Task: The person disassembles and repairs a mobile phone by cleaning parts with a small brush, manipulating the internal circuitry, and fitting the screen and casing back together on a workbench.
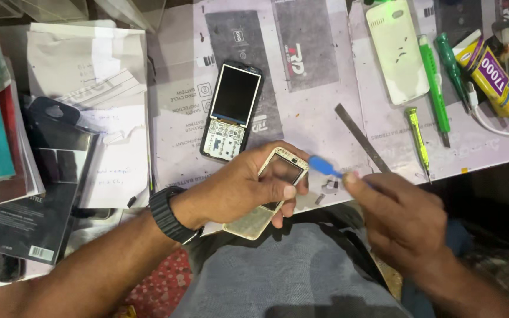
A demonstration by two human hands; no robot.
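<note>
My left hand [245, 187] grips a pale gold phone front cover [275, 185] with an empty screen window, held over my lap. A black watch [169, 215] sits on that wrist. My right hand [399, 218] pinches a small blue pry tool [323, 168], whose tip touches the cover's top right corner. On the work mat beyond lies an opened keypad phone [232, 112], its dark screen and bare white keypad board facing up.
A flat grey metal strip [360, 138] lies right of the hands. Further right are a white phone back cover [397, 52], green screwdrivers [437, 88], a yellow glue tube [493, 76] and a white cable [493, 126]. Paper packets and boxes [83, 106] crowd the left.
</note>
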